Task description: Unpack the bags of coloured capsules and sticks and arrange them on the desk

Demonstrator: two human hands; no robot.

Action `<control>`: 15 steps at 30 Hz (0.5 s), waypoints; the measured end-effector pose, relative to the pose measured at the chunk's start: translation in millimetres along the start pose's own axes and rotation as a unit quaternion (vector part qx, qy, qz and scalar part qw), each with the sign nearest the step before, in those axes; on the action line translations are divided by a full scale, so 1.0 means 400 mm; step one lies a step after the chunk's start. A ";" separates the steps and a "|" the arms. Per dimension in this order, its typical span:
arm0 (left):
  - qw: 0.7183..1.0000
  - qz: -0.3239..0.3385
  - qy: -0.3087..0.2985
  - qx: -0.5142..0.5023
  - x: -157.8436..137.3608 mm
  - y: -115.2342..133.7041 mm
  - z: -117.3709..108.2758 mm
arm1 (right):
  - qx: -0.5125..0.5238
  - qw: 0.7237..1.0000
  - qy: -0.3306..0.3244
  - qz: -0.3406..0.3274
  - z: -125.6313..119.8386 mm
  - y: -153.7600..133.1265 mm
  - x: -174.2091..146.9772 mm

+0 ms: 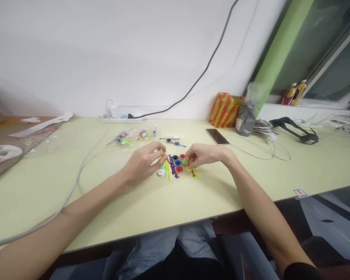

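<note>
Small coloured plastic pieces lie in a cluster between my two hands. My left hand (146, 162) hovers at the left side with bent fingers, thumb and fingertips apart, over yellow and green pieces it partly hides. Below its fingertips lies a white round disc (161, 172). Thin plastic arrows (172, 167) in several colours lie side by side in the middle. Beside them are a black disc (175, 157), a blue disc (178, 163) and red discs (179, 169). My right hand (200, 154) reaches down from the right, fingertips pinched on a yellow disc (188, 168).
Bagged plastic pieces (123, 137) and loose dark arrows (169, 140) lie farther back. A phone (217, 137) rests behind my right hand. A power strip (122, 119) sits along the wall. A grey cable (76, 190) crosses my left forearm. A striped bag (224, 109) stands back right.
</note>
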State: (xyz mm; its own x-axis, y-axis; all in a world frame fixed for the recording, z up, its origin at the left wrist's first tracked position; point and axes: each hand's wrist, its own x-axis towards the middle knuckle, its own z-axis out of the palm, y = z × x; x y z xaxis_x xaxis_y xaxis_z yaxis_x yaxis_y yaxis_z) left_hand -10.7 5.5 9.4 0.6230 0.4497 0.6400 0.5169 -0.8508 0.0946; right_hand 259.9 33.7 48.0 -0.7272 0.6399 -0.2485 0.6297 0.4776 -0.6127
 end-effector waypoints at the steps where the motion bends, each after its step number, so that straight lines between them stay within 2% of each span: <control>1: 1.000 0.001 0.000 0.000 0.000 -0.001 0.000 | -0.002 1.000 -0.003 -0.003 0.001 0.001 0.001; 15: 1.000 0.010 0.002 0.002 -0.001 -0.006 0.003 | -0.011 1.000 0.009 -0.013 0.011 0.019 0.022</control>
State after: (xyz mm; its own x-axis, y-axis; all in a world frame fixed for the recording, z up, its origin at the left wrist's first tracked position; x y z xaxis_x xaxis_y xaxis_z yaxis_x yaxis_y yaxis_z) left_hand -11.4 7.6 7.8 0.6317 0.4311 0.6443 0.5061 -0.8589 0.0784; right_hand 257.1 40.3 37.8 -0.7383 0.6375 -0.2202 0.6170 0.5065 -0.6023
